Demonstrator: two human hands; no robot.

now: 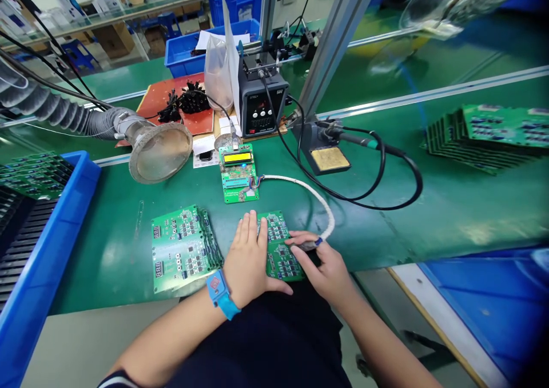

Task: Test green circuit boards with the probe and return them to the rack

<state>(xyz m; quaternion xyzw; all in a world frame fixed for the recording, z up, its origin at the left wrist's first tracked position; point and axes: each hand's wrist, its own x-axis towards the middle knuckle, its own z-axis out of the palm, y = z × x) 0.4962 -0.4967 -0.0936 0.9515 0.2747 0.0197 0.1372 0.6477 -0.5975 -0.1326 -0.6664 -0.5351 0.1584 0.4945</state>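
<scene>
A green circuit board [278, 228] lies on the bench in front of me. My left hand [246, 256], with a blue wrist strap [222, 294], rests flat over its left side, fingers stretched and thumb spread. In my right hand [323, 265] is a dark handheld probe [309, 244], gripped at the board's right edge; its tip is hard to make out. From the probe, a white-sleeved cable [319, 196] curves back to a green programmer board [238, 174] with a lit yellow display. Left of my left hand stands a stack of circuit boards [184, 251] with digit displays.
A soldering station [261, 102] stands behind, its iron [360, 140] resting in a holder over a yellow sponge [329, 159]. A fume hose nozzle [160, 151] hangs at left, near a blue bin [81, 188]. More circuit boards [489, 136] stand at right.
</scene>
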